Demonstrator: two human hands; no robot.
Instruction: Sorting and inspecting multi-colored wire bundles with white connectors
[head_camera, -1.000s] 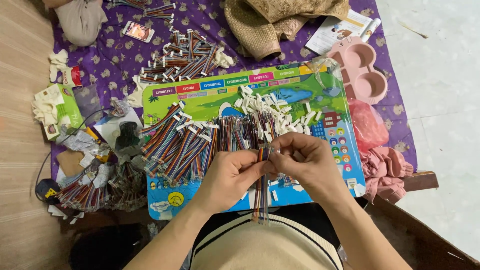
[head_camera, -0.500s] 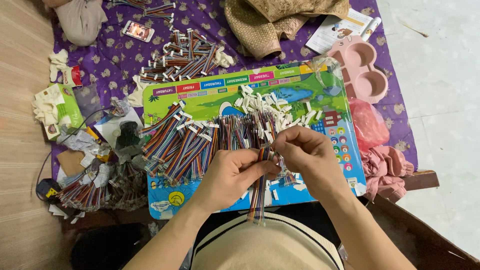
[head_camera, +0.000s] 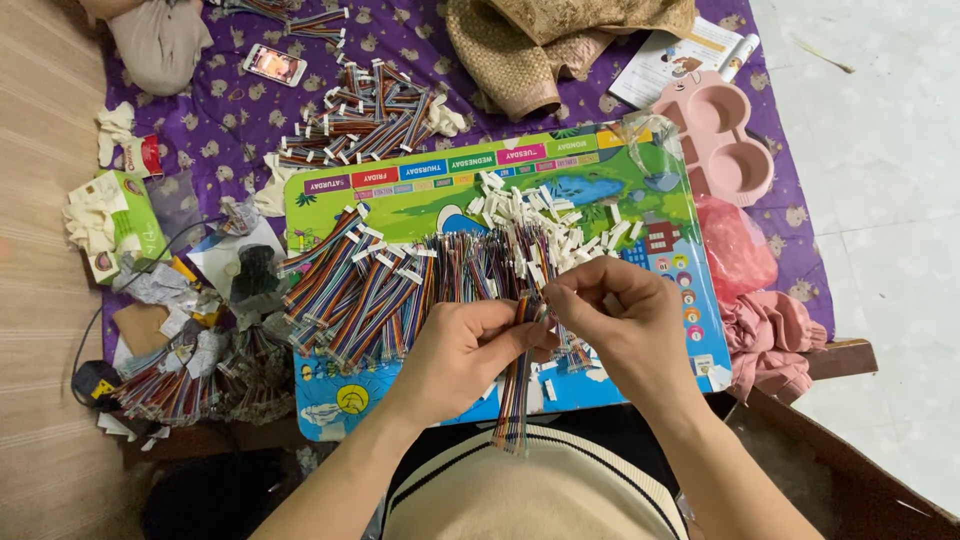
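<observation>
— Holding what, exactly, in that left hand (head_camera: 470, 350)?

— A multicoloured ribbon cable (head_camera: 514, 400). The fingers are closed around its upper part, and the loose length hangs down from the hand toward the person's lap.

— And the right hand (head_camera: 615, 320)?

— Just beside the left, thumb and fingertips pinched shut on the cable's top end, right where the left hand's thumb meets it. Whether a small white connector sits between the fingertips I cannot tell; they cover that spot.

— So which step would you call this?

— Working the cable's end, I'd judge: fitting or separating something at the tip, one cable at a time.

— What lies around the hands?

— Directly beyond the knuckles, a heap of white connector pieces (head_camera: 545, 220); to the left of the left hand, a spread of similar cables (head_camera: 350, 285), all on a colourful picture board (head_camera: 420, 190).

— What does the next move need?

— A steady left grip, probably, while the right fingertips act precisely on the end, without bending the thin wires.
</observation>
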